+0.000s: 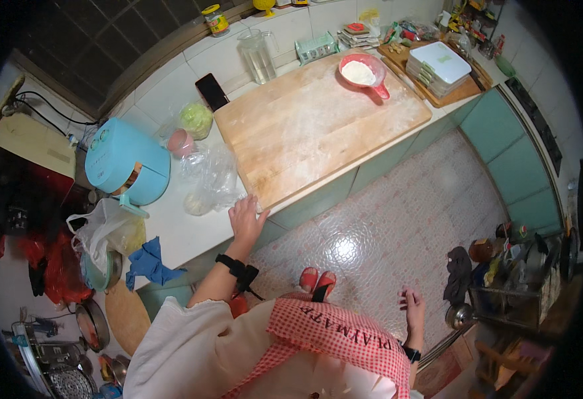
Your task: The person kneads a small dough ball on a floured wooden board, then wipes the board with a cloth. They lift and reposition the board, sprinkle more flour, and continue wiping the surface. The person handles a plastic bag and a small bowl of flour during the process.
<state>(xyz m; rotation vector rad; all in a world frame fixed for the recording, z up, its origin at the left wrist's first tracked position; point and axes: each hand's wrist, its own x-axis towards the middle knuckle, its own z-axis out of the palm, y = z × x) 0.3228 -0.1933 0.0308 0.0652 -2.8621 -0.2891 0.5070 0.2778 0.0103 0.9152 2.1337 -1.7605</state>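
Observation:
My left hand rests at the near left corner of a large wooden board dusted with flour; whether it grips the corner is hard to tell. Just left of the hand lie crumpled clear plastic bags, with a pale round lump beneath the plastic. Away from the counter, my right hand hangs low over the floor with its fingers loosely curled and nothing visible in it. A red-rimmed bowl with a handle, holding white flour, sits on the board's far right part.
Left on the counter stand a blue air fryer, a pink cup and a wrapped cabbage. Behind the board are a phone and a glass pitcher. Stacked plastic boxes sit at right. A wire rack stands lower right.

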